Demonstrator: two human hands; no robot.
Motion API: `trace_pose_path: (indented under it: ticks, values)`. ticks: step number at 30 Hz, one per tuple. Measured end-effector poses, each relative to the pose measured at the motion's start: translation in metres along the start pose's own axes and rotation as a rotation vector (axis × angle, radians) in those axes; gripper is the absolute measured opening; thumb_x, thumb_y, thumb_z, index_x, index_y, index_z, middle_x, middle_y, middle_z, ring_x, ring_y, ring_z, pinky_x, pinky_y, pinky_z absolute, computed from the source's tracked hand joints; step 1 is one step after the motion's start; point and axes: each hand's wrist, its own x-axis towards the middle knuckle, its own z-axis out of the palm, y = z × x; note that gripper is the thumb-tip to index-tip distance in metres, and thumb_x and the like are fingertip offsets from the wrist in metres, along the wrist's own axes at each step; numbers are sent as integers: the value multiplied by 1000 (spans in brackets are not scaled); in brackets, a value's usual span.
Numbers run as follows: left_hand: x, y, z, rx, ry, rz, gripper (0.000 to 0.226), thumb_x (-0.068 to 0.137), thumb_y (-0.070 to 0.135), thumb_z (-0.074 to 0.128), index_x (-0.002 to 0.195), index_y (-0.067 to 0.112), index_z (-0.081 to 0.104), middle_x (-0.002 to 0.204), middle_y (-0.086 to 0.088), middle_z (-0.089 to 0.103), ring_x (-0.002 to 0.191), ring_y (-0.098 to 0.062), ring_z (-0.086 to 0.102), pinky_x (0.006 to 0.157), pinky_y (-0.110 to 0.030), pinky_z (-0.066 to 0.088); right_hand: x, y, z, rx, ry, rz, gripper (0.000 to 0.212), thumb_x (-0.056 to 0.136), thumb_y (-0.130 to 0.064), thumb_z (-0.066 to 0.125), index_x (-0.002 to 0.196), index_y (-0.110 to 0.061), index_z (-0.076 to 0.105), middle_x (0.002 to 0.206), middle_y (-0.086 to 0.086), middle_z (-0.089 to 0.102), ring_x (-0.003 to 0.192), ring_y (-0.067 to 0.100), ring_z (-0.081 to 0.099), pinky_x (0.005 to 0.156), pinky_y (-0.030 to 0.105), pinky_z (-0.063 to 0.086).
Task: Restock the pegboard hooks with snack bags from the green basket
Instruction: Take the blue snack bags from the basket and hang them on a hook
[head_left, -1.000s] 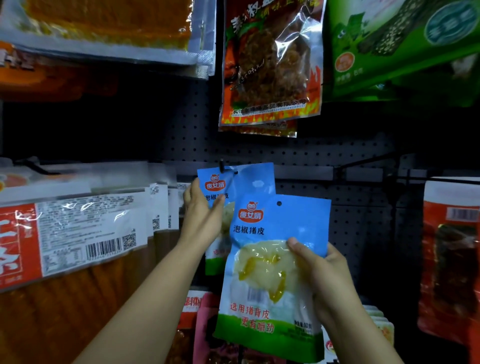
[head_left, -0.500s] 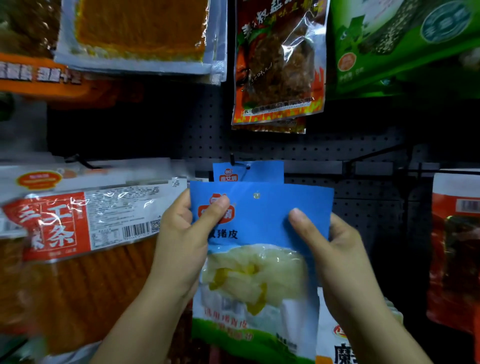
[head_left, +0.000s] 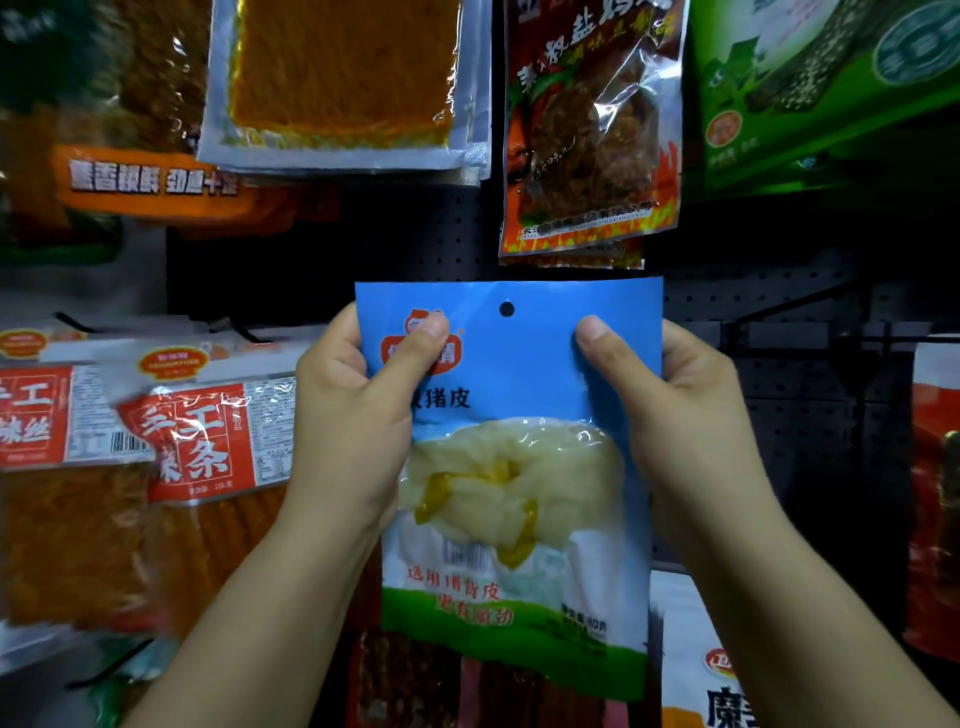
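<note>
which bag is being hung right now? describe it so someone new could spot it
On the dark pegboard, look at the centre, just below the red flame-printed packet. Both hands, left hand and right hand, pinch the top corners of the blue snack bag. Unlike its orange and red neighbours, it has a clear window showing pale contents.

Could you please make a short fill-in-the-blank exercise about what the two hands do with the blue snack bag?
1. The blue snack bag is held by ____ hands.
2. The left hand covers part of the ____ logo with its thumb.
3. The hang hole lies ____ the two thumbs.
4. The right hand grips the bag's ____ edge.

Missing words: two; red; between; right
</note>
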Motion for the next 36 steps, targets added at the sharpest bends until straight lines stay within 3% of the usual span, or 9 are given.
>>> trace_pose_path:
  ticks: [10, 13, 15, 17, 19, 24, 29, 33, 36]
  values:
    - [13, -28, 0, -23, 50, -167, 12, 86, 11, 64, 79, 20, 69, 78, -5, 74, 69, -18, 71, 55, -27, 54, 10, 16, 3, -8, 52, 124, 14, 90, -24, 63, 82, -18, 73, 83, -4, 77, 76, 12, 73, 59, 21, 56]
    - [12, -44, 0, 90, 57, -170, 2, 86, 21, 66, 85, 21, 67, 81, -2, 75, 74, -17, 71, 61, -32, 57, 13, 31, 0, -57, 69, 199, 15, 90, -27, 64, 84, -16, 73, 83, -2, 77, 76, 15, 74, 63, 29, 59]
    - [8, -56, -3, 255, 47, -142, 12, 83, 32, 69, 92, 26, 63, 88, 3, 74, 81, -12, 71, 70, -33, 59, 15, 45, -6, -109, 101, 216, 24, 89, -30, 64, 89, -7, 70, 81, 7, 75, 76, 19, 72, 68, 37, 59]
    - [2, -69, -7, 363, 36, -162, 20, 80, 35, 70, 95, 31, 57, 93, 8, 72, 86, -7, 69, 76, -34, 58, 13, 59, -13, -179, 116, 201, 42, 89, -31, 64, 93, 10, 59, 74, 25, 61, 65, 22, 56, 61, 32, 46]
    - [-5, -81, -7, 376, -7, -227, 17, 84, 35, 66, 96, 33, 54, 98, 7, 70, 91, -10, 68, 81, -40, 57, 10, 71, -19, -245, 124, 197, 50, 90, -32, 63, 89, 16, 49, 67, 15, 41, 62, 19, 34, 55, 27, 27]
    - [9, -111, 5, 350, -19, -365, 16, 88, 35, 61, 101, 27, 54, 103, 1, 68, 95, -16, 66, 83, -44, 56, 22, 96, -25, -353, 159, 239, 50, 91, -33, 60, 68, 9, 43, 63, 10, 36, 58, 17, 29, 51, 27, 22]
    - [35, -143, 14, 464, -35, -368, 30, 89, 35, 59, 108, 12, 53, 102, -7, 66, 93, -22, 65, 80, -43, 56, 51, 128, -30, -508, 201, 338, 46, 90, -34, 61, 55, -15, 37, 49, -2, 36, 46, 11, 32, 43, 23, 25]
    - [53, -166, 20, 519, -41, -401, 33, 91, 33, 58, 110, 8, 47, 105, -9, 63, 92, -22, 62, 78, -38, 54, 70, 147, -34, -653, 215, 380, 46, 89, -39, 60, 55, -16, 38, 54, 2, 44, 52, 17, 41, 54, 28, 32]
    - [60, -181, 22, 575, -28, -402, 33, 92, 33, 58, 110, 8, 45, 105, -9, 60, 87, -19, 59, 62, -27, 47, 80, 156, -35, -715, 218, 394, 44, 89, -42, 59, 60, -15, 41, 62, 8, 47, 60, 22, 44, 60, 30, 34]
